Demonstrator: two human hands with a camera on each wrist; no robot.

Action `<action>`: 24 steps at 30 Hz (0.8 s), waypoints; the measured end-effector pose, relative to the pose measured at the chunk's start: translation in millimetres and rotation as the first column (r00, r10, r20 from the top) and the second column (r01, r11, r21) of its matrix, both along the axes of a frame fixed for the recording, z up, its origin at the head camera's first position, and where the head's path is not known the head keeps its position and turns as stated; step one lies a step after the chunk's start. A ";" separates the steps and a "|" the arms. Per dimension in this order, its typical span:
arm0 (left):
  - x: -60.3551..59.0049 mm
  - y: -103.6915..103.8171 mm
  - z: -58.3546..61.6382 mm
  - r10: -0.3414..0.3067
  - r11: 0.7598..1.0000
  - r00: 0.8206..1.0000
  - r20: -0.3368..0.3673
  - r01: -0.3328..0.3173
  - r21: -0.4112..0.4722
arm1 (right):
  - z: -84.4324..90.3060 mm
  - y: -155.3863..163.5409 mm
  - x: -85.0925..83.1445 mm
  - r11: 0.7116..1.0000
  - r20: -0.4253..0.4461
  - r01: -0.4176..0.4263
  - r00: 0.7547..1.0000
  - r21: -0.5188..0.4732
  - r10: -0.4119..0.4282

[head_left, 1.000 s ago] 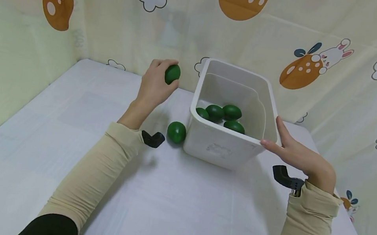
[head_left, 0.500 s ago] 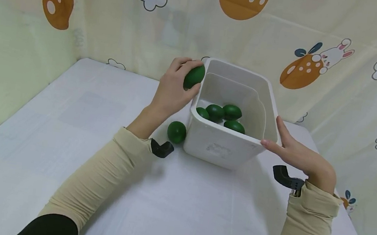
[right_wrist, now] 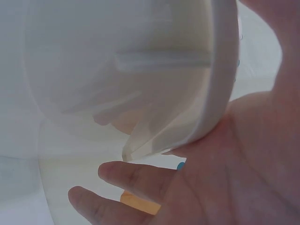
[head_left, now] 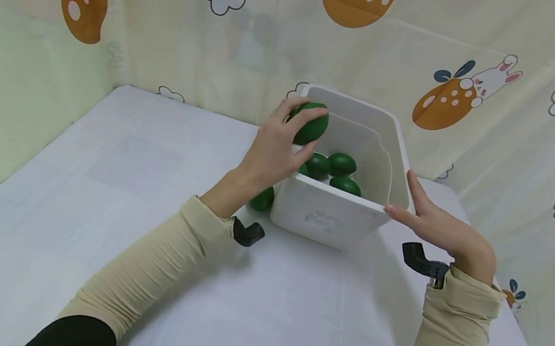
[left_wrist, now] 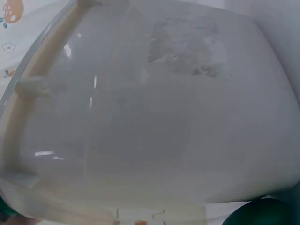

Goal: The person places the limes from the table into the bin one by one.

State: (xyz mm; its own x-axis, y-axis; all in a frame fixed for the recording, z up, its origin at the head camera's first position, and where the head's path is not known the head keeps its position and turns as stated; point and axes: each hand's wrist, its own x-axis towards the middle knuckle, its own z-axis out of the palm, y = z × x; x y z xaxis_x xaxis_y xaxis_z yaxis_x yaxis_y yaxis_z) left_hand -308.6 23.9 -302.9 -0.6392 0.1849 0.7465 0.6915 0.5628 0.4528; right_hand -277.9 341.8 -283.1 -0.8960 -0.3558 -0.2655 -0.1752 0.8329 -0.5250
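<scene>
My left hand [head_left: 274, 152] grips a dark green, smooth, lime-like fruit [head_left: 313, 127] between thumb and fingers, over the left rim of a white plastic bin [head_left: 326, 217]. Inside the bin lie several similar green fruits [head_left: 342, 164], partly hidden by its front wall and my hand. Another green fruit [head_left: 262, 199] sits on the table against the bin's left side, half covered by my left wrist. My right hand [head_left: 434, 220] braces the bin's front right corner, thumb at the rim. In the right wrist view, its palm meets the rim [right_wrist: 224, 70] and straight fingers [right_wrist: 136, 180] spread outside.
A white-covered table [head_left: 97, 184] carries the bin near its back edge. Behind and beside it hangs a cream curtain [head_left: 269, 37] printed with flowers and rabbits. Black wrist mounts [head_left: 248, 233] stick out below both hands.
My left hand has carried the green fruit to the right, from beside the bin to over its left rim. The right hand and bin have stayed in place.
</scene>
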 end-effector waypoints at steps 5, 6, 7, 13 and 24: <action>3.8 5.3 -0.4 -0.027 0.999 0.999 -0.033 0.025 -0.048 | -0.5 0.0 -0.2 1.000 -0.002 0.002 1.000 0.000 -0.002; 4.5 6.1 -0.5 -0.032 0.998 0.999 -0.035 0.030 -0.058 | -0.6 0.1 -0.4 1.000 -0.002 0.002 1.000 0.000 -0.002; 5.0 6.7 -0.6 -0.037 0.997 0.999 -0.038 0.034 -0.068 | -0.6 0.2 -0.3 1.000 -0.002 0.002 1.000 0.001 -0.002; 4.0 8.6 -2.1 -0.070 0.991 0.996 -0.062 0.062 -0.115 | -0.6 0.0 -0.5 1.000 -0.003 -0.002 1.000 -0.004 0.002; 4.4 9.0 -1.5 -0.090 0.977 0.995 -0.048 0.079 -0.198 | -1.2 -0.1 -0.5 1.000 -0.004 -0.003 1.000 -0.003 0.003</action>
